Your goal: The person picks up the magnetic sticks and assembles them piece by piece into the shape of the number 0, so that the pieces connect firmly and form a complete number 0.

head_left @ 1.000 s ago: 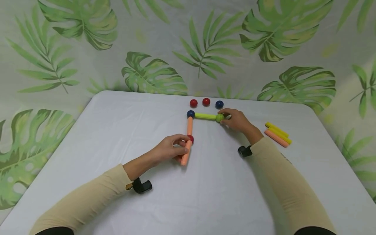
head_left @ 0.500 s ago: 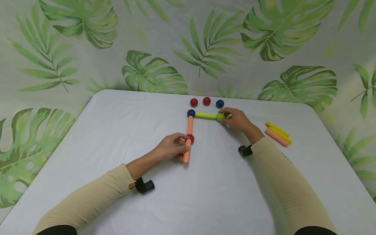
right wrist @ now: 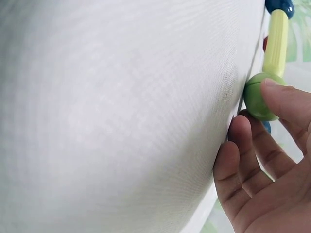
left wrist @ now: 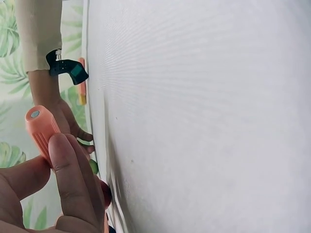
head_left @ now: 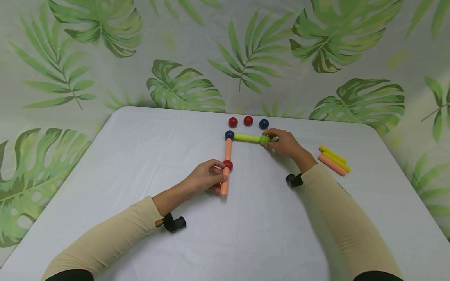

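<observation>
In the head view, my left hand (head_left: 205, 177) pinches the near orange stick (head_left: 224, 187), whose far end meets a red ball (head_left: 228, 165). From that ball a second orange stick (head_left: 228, 149) runs to a dark blue ball (head_left: 229, 135). A yellow-green stick (head_left: 247, 138) leads right from the blue ball to a green ball (head_left: 264, 140). My right hand (head_left: 284, 144) holds this green ball between thumb and fingers. The left wrist view shows a small metal disc in the free end of the held orange stick (left wrist: 41, 127).
Two loose red balls (head_left: 233, 122) and a loose blue ball (head_left: 264, 124) lie behind the joined pieces. Two yellow sticks (head_left: 327, 150) and an orange stick (head_left: 332, 164) lie together at the right. All are on a white-covered table (head_left: 267, 226) before a leaf-patterned cloth.
The near orange stick has swung slightly right at its near end, coming closer in line with the far orange stick. My left hand moved with it; my right hand keeps its place.
</observation>
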A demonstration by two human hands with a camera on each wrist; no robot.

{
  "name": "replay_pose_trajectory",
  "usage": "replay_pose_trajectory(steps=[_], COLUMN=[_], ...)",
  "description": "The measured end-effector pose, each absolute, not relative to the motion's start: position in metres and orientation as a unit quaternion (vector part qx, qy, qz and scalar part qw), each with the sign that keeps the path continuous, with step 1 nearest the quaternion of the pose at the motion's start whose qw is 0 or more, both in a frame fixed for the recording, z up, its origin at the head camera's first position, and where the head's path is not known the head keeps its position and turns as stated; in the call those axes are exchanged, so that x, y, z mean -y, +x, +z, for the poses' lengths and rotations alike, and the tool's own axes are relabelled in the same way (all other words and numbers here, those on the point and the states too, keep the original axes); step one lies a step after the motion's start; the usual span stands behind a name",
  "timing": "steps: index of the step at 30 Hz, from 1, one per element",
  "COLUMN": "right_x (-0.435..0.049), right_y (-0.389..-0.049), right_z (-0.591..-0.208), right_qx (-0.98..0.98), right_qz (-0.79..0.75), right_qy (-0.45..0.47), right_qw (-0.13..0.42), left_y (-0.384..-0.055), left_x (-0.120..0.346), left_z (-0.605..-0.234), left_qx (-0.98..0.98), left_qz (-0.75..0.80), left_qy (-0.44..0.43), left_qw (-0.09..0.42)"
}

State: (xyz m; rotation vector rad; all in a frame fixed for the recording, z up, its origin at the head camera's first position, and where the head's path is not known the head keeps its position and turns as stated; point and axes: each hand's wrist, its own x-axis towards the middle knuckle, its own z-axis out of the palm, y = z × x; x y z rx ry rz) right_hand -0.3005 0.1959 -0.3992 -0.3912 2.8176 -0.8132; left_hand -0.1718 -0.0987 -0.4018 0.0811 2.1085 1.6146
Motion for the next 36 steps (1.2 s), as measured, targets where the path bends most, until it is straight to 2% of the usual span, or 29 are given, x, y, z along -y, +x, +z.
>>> replay_pose_trajectory(steps=[27, 31, 36], right_x=[-0.194, -0.195, -0.195], right_y=[-0.301, -0.301, -0.301], right_z=[-0.400, -0.400, -0.401], right_qx=[-0.949, -0.948, -0.948], right_qz=[-0.276, -0.278, -0.275], right_qy=[-0.119, -0.122, -0.128], right_qw=[0.099, 0.097, 0.094], left_y=[-0.179, -0.187, -0.204], left_x=[0.109, 0.115, 0.125], left_z=[-0.398, -0.397, -0.398], left_qx=[-0.773, -0.795, -0.851], left_qz=[0.573, 0.544, 0.465], left_qy=[0.002, 0.028, 0.109], left_qw=[0.270, 0.268, 0.218])
